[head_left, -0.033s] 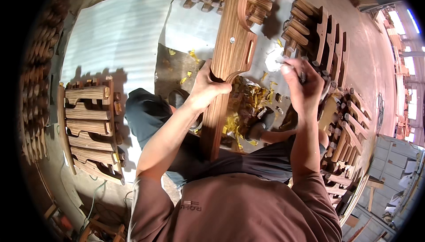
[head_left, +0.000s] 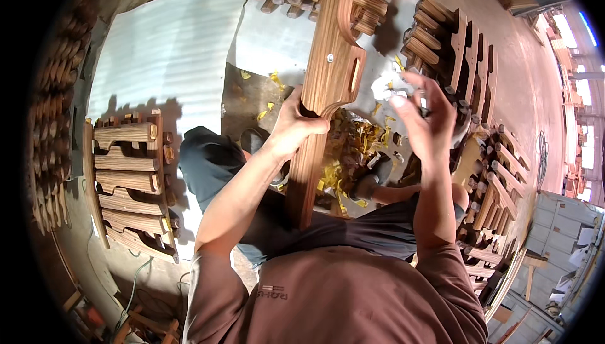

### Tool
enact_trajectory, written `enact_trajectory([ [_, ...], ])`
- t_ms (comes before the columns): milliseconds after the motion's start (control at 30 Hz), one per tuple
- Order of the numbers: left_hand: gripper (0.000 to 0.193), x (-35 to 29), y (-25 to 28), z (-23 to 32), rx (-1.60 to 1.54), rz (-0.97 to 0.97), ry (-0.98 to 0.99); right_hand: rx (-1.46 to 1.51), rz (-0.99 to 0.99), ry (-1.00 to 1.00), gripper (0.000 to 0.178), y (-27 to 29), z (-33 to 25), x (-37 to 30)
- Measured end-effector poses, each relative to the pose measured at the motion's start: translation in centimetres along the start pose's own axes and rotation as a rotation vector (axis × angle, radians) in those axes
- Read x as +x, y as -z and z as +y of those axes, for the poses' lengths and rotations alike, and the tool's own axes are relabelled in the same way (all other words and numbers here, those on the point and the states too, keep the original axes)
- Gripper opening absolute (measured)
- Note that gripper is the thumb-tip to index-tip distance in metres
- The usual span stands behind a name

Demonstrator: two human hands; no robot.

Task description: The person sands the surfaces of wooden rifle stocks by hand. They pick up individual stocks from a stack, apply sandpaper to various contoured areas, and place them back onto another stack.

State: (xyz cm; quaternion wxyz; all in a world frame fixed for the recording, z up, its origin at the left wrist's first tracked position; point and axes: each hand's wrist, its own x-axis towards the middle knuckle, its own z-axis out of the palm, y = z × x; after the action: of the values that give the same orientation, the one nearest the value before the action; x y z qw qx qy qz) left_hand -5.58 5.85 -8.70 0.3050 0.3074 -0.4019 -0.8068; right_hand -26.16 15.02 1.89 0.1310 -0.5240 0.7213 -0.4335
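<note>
We've got our left hand (head_left: 295, 123) wrapped round the shaped wooden board (head_left: 329, 82), which runs near to far; right hand (head_left: 430, 122)'s off to its right, fingers half-curled by a white wad (head_left: 382, 86), can't tell if pinching.

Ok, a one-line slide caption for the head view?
The left hand grips a shaped wooden board, the right hand beside crumpled white material, with yellow scraps scattered below.

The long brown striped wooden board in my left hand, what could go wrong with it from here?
Only your left hand grips the long brown striped wooden board, so it might twist or tip. The loose crumpled yellow scraps below could be slippery underfoot.
</note>
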Motion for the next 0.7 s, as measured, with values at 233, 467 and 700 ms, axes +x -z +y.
enact_trajectory([
  [233,0.062,0.1,2.1,0.9,-0.312,-0.151,0.118,0.054,-0.136,0.038,0.020,-3.8,0.1,-1.6],
  [467,0.066,1.4,1.0,2.4,-0.053,0.185,-0.208,0.283,-0.281,-0.306,0.011,-3.0,3.6,-4.6],
  [700,0.074,2.6,1.8,0.5,0.238,0.477,-0.298,0.244,-0.290,-0.203,0.012,-2.9,4.2,-5.8],
])
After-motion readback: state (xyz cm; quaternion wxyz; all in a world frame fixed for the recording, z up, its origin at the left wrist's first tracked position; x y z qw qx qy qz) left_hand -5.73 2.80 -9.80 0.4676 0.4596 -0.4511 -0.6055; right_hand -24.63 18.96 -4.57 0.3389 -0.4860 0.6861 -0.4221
